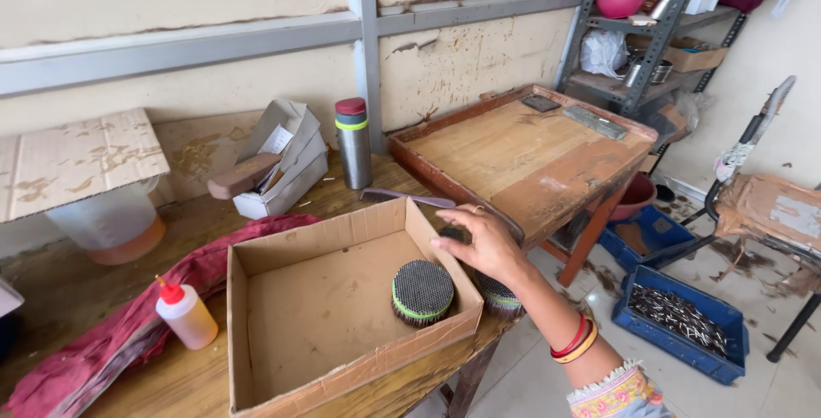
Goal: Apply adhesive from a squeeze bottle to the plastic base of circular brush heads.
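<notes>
The right hand [483,243], right of centre in the frame, hovers with its fingers spread and loose, grasping nothing, over the right wall of an open cardboard box [256,298]. The left hand is out of view. Just below the fingers, inside the box at its right end, lies one round brush [422,291] with a green band, bristle face up; the rest of the box floor is bare. A second round brush [499,296] sits outside the box on the surface [197,375], just under the wrist. Left of the box stand a small squeeze bottle [186,313] with a red cap and a red cloth [111,341]. Behind the box, a steel flask [352,142] stands upright. At lower right, on the floor, a blue crate [684,320] holds dark small pieces.
</notes>
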